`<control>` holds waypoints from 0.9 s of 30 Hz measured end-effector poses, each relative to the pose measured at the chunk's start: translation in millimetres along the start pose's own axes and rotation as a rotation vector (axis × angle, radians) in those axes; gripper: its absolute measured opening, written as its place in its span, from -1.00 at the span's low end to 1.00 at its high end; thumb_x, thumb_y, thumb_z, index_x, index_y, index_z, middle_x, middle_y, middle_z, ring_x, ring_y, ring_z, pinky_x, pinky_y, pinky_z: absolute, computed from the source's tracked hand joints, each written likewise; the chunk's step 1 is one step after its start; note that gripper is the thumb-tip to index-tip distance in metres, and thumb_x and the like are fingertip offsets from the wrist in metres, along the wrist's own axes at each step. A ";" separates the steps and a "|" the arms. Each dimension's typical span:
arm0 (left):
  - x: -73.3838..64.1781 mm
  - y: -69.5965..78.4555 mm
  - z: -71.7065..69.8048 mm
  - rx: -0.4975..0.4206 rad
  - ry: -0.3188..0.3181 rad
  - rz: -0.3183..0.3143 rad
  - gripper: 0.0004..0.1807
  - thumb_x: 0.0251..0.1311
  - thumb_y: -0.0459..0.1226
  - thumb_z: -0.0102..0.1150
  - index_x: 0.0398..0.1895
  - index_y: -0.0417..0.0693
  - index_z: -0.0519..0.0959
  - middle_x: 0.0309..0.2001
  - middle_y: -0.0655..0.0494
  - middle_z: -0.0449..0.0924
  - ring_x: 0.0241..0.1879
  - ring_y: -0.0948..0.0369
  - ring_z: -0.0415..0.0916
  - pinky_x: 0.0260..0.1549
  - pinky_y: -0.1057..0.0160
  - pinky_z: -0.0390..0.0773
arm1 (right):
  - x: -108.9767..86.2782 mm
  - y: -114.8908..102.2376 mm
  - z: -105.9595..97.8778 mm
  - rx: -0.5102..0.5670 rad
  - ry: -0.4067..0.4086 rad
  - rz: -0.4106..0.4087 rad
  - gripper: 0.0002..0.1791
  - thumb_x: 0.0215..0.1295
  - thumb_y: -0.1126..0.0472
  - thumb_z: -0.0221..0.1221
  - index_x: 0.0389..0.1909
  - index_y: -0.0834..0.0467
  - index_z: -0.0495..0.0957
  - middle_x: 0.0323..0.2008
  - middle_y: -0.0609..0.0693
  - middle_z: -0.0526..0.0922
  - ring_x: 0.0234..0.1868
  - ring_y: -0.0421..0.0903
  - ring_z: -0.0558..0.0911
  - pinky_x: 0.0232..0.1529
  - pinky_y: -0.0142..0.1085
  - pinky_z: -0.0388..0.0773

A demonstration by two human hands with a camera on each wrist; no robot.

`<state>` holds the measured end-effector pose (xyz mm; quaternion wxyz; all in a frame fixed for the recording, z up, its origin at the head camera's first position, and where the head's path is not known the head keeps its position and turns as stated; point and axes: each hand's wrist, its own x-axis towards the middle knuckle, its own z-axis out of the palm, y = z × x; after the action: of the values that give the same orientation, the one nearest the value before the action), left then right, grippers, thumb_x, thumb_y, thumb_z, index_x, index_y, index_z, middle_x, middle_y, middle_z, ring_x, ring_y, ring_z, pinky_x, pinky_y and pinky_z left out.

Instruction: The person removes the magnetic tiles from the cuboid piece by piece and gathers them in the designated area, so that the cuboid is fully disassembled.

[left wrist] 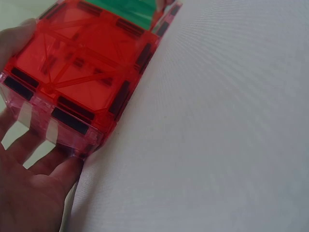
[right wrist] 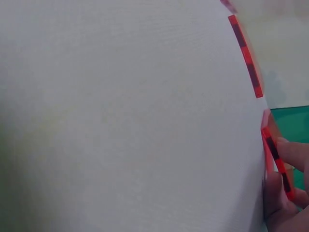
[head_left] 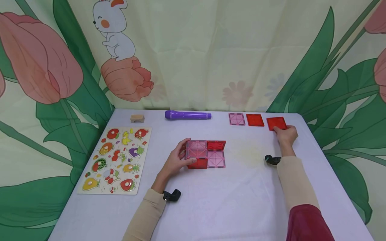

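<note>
My left hand (head_left: 173, 162) holds the left side of a box of magnetic tiles, its thumb at the front. The box has a pink top tile (head_left: 197, 148) and a red front tile (left wrist: 77, 63). On the box's right, a pink tile (head_left: 216, 160) lies flat, with a red tile (head_left: 216, 146) standing behind it. At the back right, my right hand (head_left: 286, 136) pinches a red magnetic tile (head_left: 276, 122) at its edge. That tile is tilted, with dark magnets showing along its rim (right wrist: 274, 152).
Another red tile (head_left: 255, 120) and a pink tile (head_left: 236, 119) lie in a row at the back. A purple marker-shaped tube (head_left: 188, 115) and a small wooden block (head_left: 137, 118) lie further left. A fruit puzzle board (head_left: 116, 160) covers the table's left side.
</note>
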<state>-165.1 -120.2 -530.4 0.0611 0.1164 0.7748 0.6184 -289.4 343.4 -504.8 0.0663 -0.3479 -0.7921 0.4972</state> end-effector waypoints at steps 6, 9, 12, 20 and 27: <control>0.3 -1.1 -0.1 -0.001 -0.005 -0.011 -0.07 0.04 -0.02 0.50 0.48 0.44 0.20 0.43 0.07 0.33 0.44 0.03 0.30 0.40 0.05 0.37 | 5.0 -2.7 3.9 -0.087 -0.012 -0.039 -0.19 0.46 0.00 0.09 0.55 0.26 0.00 0.55 0.22 0.10 0.57 0.15 0.10 0.47 -0.01 0.36; 0.7 -1.4 -0.1 0.007 0.001 -0.013 -0.08 0.03 0.00 0.50 0.46 0.50 0.21 0.41 0.11 0.34 0.43 0.06 0.32 0.39 0.07 0.39 | 6.4 -5.1 4.3 -0.119 -0.020 -0.041 -0.19 0.46 -0.01 0.07 0.54 0.28 0.00 0.54 0.25 0.10 0.56 0.17 0.10 0.46 0.02 0.38; 1.0 -1.9 -0.2 0.012 0.008 -0.005 -0.09 0.04 0.00 0.50 0.46 0.50 0.21 0.41 0.11 0.35 0.43 0.06 0.32 0.39 0.05 0.39 | 7.8 -7.4 4.5 -0.156 -0.032 -0.047 -0.20 0.47 -0.03 0.05 0.53 0.31 0.02 0.52 0.29 0.11 0.54 0.20 0.12 0.45 0.04 0.38; 2.2 -2.3 -0.4 0.008 0.006 -0.004 -0.09 0.04 0.00 0.49 0.46 0.52 0.21 0.42 0.13 0.34 0.43 0.06 0.32 0.37 0.05 0.41 | 14.0 -11.2 3.5 -0.245 -0.068 -0.052 -0.18 0.46 -0.10 0.02 0.50 0.35 0.05 0.47 0.38 0.16 0.50 0.27 0.17 0.44 0.08 0.38; 2.8 -3.6 -0.4 0.003 0.005 -0.006 -0.09 0.04 -0.01 0.50 0.45 0.52 0.22 0.42 0.13 0.33 0.43 0.06 0.32 0.37 0.06 0.41 | 16.8 -13.8 3.7 -0.314 -0.095 -0.050 -0.19 0.46 -0.10 0.02 0.49 0.38 0.08 0.44 0.41 0.19 0.47 0.30 0.21 0.43 0.10 0.38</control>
<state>-168.3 -120.6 -533.7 0.0610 0.1125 0.7763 0.6172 -310.3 347.5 -499.1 -0.0141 -0.3102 -0.8707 0.3813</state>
